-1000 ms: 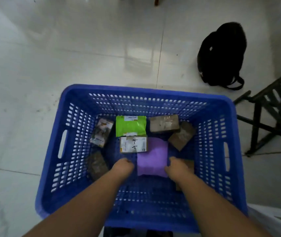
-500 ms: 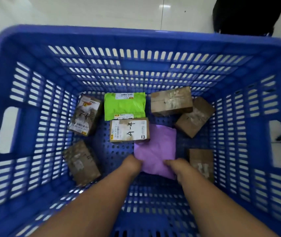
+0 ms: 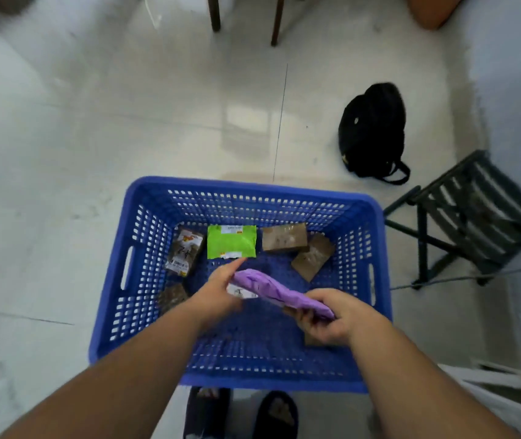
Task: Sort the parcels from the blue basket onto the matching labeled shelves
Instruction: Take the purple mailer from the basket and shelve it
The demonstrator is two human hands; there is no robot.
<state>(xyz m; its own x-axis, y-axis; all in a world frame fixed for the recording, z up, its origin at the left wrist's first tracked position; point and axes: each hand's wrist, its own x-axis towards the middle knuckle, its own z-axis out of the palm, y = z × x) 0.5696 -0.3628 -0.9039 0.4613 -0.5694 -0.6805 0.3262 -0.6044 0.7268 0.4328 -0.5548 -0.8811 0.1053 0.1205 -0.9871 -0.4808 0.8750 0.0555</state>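
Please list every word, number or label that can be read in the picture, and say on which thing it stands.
Brown parcel at the basket's left wall: handwritten marks, perhaps "7-4", not certain; its printed label is too blurred.
Green parcel: white printed label, too small to read.
White label under the purple parcel: mostly hidden, unreadable.
Other brown boxes: no readable text.

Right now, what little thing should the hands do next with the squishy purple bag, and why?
Probably turn the soft purple plastic parcel over to find its label. The right hand grips one end and the left hand touches the other, above the blue plastic basket, yet the purple side facing us shows no writing, so the matching shelf cannot be told yet.
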